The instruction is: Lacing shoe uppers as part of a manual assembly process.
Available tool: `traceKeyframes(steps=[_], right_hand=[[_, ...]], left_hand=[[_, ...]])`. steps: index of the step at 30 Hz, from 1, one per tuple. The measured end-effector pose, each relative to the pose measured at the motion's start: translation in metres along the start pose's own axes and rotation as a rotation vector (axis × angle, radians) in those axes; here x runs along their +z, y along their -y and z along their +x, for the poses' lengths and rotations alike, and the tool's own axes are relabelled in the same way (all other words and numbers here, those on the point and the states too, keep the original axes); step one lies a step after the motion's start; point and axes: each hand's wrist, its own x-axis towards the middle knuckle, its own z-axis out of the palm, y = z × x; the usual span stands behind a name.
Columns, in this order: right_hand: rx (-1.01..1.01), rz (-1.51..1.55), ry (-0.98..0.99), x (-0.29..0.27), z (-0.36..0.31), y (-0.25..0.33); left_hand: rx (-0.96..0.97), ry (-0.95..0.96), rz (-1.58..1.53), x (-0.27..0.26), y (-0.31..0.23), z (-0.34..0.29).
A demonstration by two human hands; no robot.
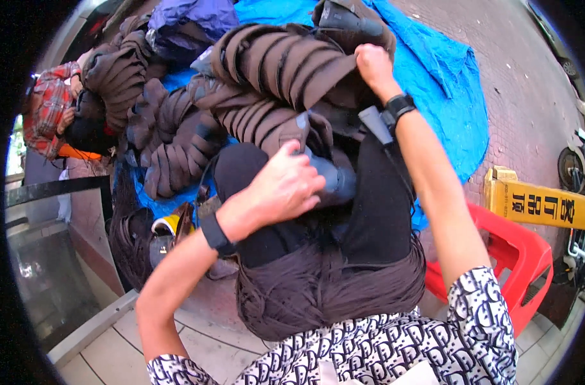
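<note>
Long rows of nested brown fabric pieces (279, 61), with grey-blue parts at some ends, lie in front of me and reach my knees. My right hand (374, 63) is closed on the far right edge of one row. Above my lap, my left hand (285, 183) has curled fingers beside the near end of a lower row. What it pinches, if anything, is hidden. A grey-blue part (334, 179) shows just past its fingers. Across my thighs lies a thick bundle of dark brown cords (331, 285). A grey flared piece (375, 125) is by my right wrist.
A blue tarp (446, 96) lies under the rows. At far left, a person in a red plaid shirt (52, 106) handles similar pieces. A red plastic stool (517, 256) and a yellow box (536, 202) stand at right. A glass-panelled frame (58, 250) is at left.
</note>
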Motion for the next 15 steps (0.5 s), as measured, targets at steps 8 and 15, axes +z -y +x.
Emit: traceKeyframes(steps=[8, 15], right_hand=[[-0.315, -0.065, -0.091, -0.052, -0.007, 0.013], [-0.559, 0.545, 0.570, -0.097, -0.099, 0.077]], left_hand=[[-0.126, -0.122, -0.152, -0.031, 0.040, 0.002], [-0.246, -0.063, -0.279, -0.047, 0.050, -0.014]])
